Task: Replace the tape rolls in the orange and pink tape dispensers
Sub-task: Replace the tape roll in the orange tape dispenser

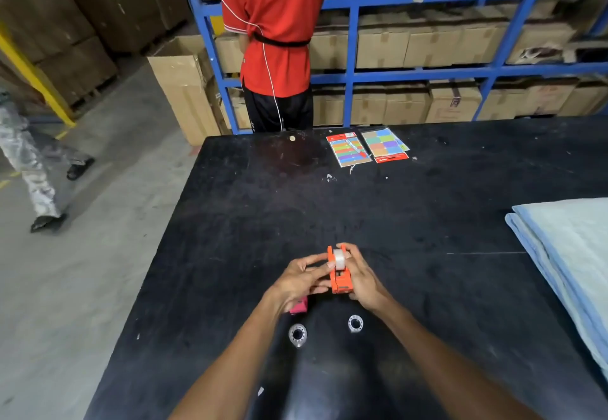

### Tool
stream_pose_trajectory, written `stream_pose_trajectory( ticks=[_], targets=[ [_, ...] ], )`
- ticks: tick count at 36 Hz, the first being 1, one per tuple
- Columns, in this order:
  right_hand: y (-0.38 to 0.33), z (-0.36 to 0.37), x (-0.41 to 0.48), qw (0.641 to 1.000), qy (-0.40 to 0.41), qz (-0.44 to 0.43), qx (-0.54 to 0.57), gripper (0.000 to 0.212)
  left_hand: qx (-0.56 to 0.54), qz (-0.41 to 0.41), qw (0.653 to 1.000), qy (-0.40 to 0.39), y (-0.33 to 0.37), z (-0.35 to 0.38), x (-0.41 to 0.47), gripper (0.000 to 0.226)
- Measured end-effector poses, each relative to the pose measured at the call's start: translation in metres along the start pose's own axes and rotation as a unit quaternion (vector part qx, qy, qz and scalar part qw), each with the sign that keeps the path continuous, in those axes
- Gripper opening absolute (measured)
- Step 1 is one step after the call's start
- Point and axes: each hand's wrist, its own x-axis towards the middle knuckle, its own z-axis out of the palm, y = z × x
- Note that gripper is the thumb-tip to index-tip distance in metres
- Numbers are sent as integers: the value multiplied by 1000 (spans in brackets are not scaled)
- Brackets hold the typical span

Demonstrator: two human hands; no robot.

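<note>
Orange tape dispenser [340, 276] held above the black bench [427, 222], near its front middle, cutter end toward the camera. Clear tape roll [339, 259] seated between the dispenser's 2 side walls at the far end. Right hand [360, 276] wrapped along the dispenser's right side, fingers clamped on the body. Left hand [301, 279] on the left side, fingertips pinched against the tape roll and the dispenser's left wall.

Pink tape dispenser [298, 307] on the bench just below the left hand, mostly hidden by the wrist; only a small corner visible. 2 clear tape rolls flat on the bench nearer the camera: 1 roll [297, 335] on the left between the forearms, the other roll [355, 323] just beside the right forearm, well apart from each other.

At the bench's far edge, 2 packs of coloured sticky notes [368, 148] side by side. Folded pale-blue cloth [566, 261] on the bench's right side. Beyond the bench, a person in a red shirt [276, 24] facing blue shelving [427, 70] stacked with cardboard boxes. Open cardboard box [184, 90] on the floor to the left of the shelving.
</note>
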Motion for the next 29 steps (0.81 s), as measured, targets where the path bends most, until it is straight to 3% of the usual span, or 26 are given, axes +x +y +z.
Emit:
stream_pose_trajectory(
  ticks=[7, 14, 19, 29],
  targets=[
    [-20, 7, -15, 999, 10, -28, -25, 27, -25, 23, 999, -3, 1, -5, -12, 56],
    [-40, 22, -27, 997, 71, -33, 27, 31, -29, 53, 998, 11, 12, -6, -22, 45],
    [-49, 35, -34, 994, 88, -32, 60, 32, -5, 59, 998, 21, 15, -13, -28, 50],
    [-46, 21, -17, 999, -31, -15, -10, 35, -25, 37, 999, 1, 9, -29, -32, 47]
  ],
)
